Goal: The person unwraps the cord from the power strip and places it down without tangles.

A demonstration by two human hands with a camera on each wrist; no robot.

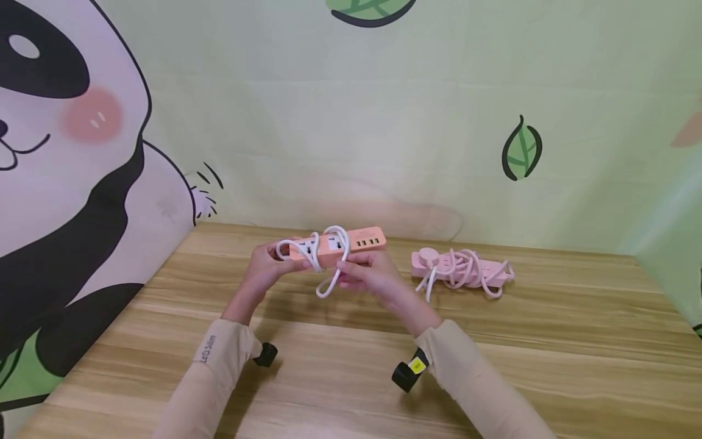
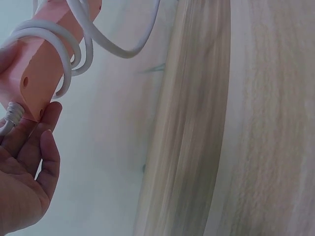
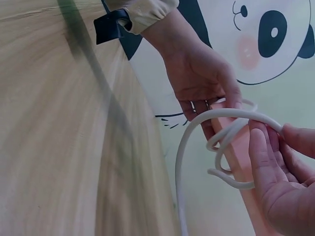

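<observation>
An orange-pink power strip (image 1: 351, 244) is held above the wooden table (image 1: 340, 378), with its white cord (image 1: 323, 259) looped around it. My left hand (image 1: 269, 263) grips the strip's cord end (image 2: 29, 83), fingers curled under it. My right hand (image 1: 368, 273) holds the strip's middle and pinches a loop of the white cord (image 3: 221, 118) that hangs below. In the right wrist view the left hand (image 3: 202, 73) shows behind the strip (image 3: 241, 162). A second, pink power strip (image 1: 466, 268) lies on the table to the right, its cord bundled on top.
A cloth backdrop with a panda (image 1: 55, 152) and leaves (image 1: 521, 149) stands behind and to the left of the table. Bare wood stretches in front of my arms and to the right of the pink strip.
</observation>
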